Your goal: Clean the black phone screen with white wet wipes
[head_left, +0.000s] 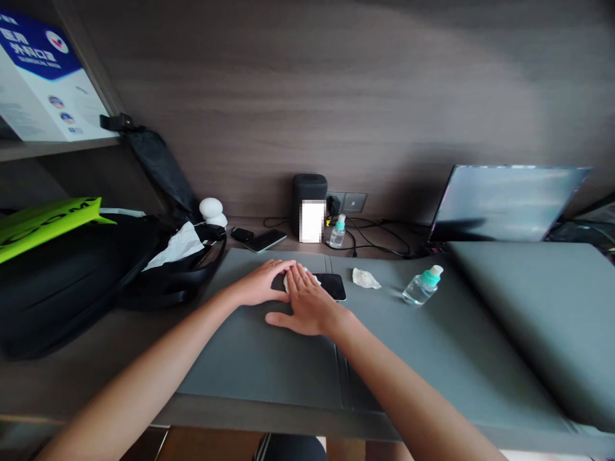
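A black smartphone (331, 285) lies flat on the grey desk mat (269, 358). My left hand (262, 285) rests on the phone's left end with fingers laid flat, holding it down. My right hand (307, 307) lies flat over the phone's middle, fingers together, pressing a small white wipe (289, 280) against the screen. Only a bit of the wipe shows between the two hands. A crumpled white tissue (365, 278) lies just right of the phone. Further right, a small clear bottle with a teal cap (423, 285) lies on its side.
A black bag (72, 275) with a neon green pouch (43, 224) fills the left. At the back stand a black speaker (309, 205), a second small bottle (337, 232), another phone (265, 241) and cables. An open laptop (504, 205) sits at the right.
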